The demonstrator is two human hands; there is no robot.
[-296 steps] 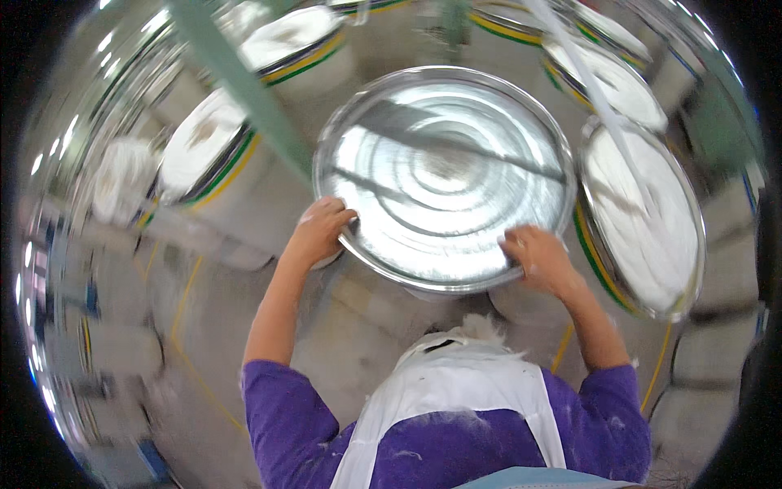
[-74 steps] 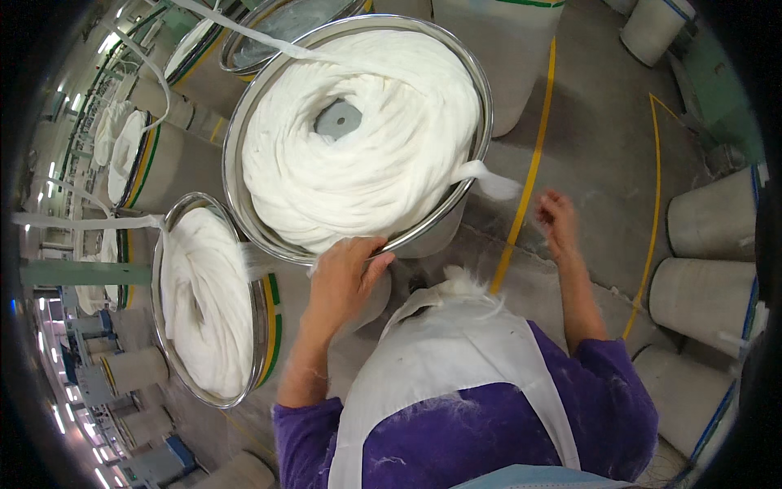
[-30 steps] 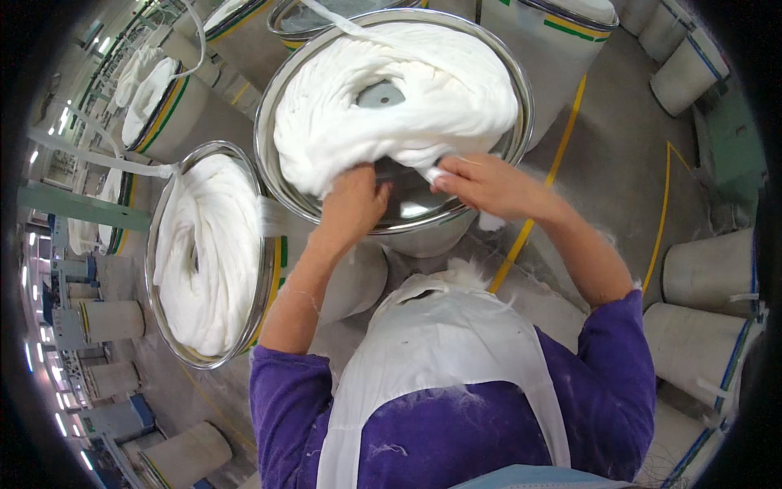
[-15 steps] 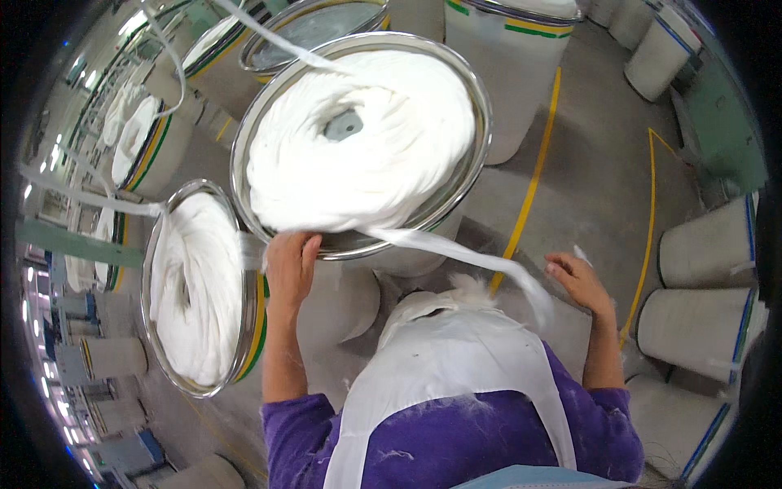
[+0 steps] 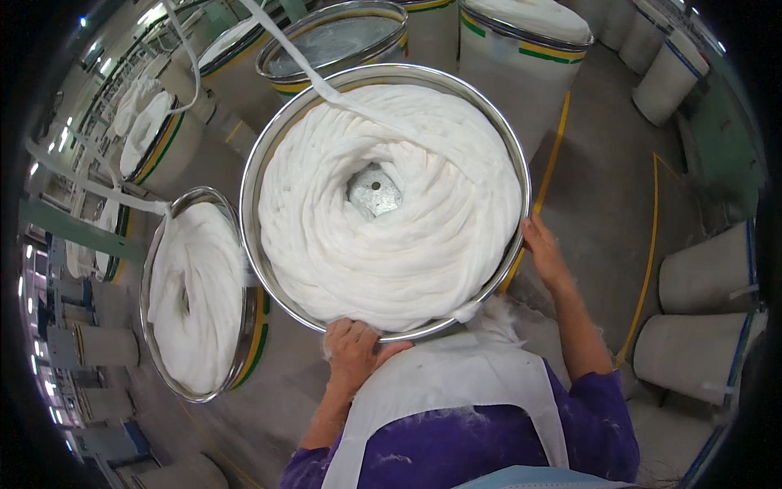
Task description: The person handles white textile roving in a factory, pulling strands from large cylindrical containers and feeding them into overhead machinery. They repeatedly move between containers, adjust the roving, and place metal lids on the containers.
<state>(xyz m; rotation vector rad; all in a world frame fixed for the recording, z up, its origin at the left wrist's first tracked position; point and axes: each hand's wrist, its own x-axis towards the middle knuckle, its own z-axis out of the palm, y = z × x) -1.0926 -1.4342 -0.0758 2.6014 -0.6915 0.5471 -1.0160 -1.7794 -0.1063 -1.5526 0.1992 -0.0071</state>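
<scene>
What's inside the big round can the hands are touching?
The can holds a thick white fluffy coil, with a grey disc showing through its middle hole. The coil hides what lies deeper, so I can't tell.

A thick coil of white fibre strand (image 5: 326, 253) lies inside a round, metal-rimmed can (image 5: 251, 204) directly before the person, the bare left hand (image 5: 352, 352) at its near rim, the bare right hand (image 5: 544, 244) at its right. Left stands a second metal-rimmed can with yellow and green bands (image 5: 254, 342), also holding white fibre (image 5: 199, 326). Behind sits a round metal-rimmed can with a grey disc inside (image 5: 338, 41); far right, a group of whitish cylindrical cans with blue bands (image 5: 688, 350).
</scene>
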